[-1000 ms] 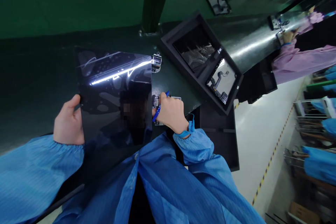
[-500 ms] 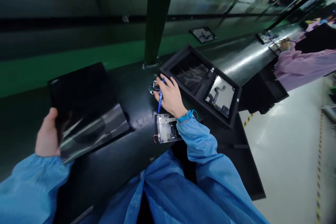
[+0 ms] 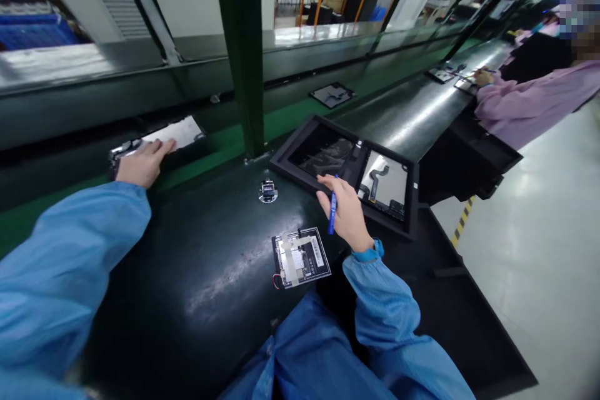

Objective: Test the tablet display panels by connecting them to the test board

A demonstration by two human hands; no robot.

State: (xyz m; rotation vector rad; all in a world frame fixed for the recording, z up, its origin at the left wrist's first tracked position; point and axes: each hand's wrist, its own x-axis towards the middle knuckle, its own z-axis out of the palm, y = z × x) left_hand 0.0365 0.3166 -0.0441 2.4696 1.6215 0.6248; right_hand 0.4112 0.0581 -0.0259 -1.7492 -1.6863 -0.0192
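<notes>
At the far left my left hand point(image 3: 143, 164) lies over the near edge of a display panel point(image 3: 184, 132) with a silvery back and dark edges, at the green strip. Its fingers bend onto the panel; the thumb is hidden. A blue marker pen point(image 3: 332, 212) is tucked in my right hand point(image 3: 347, 211), which hovers at the near edge of a black two-compartment tray point(image 3: 296, 174). Inside the tray are a dark film-covered panel point(image 3: 323, 153) and a silver-backed panel point(image 3: 391, 184) with a flex cable. An opened tablet-like device point(image 3: 300, 259) with circuit board, tape and red wire lies below.
On the dark bench sits a small round clear part point(image 3: 267, 191) with a chip-like block. A green post point(image 3: 241, 75) rises behind it. Another panel point(image 3: 332, 95) lies on the green strip. A co-worker in a pink sleeve point(image 3: 510, 97) works at the right, beside black trays point(image 3: 469, 156).
My left hand has gone from the glossy dark panel near me out to the green strip, onto a silver-backed panel. My right hand has left the small round part and moved right, pen still held.
</notes>
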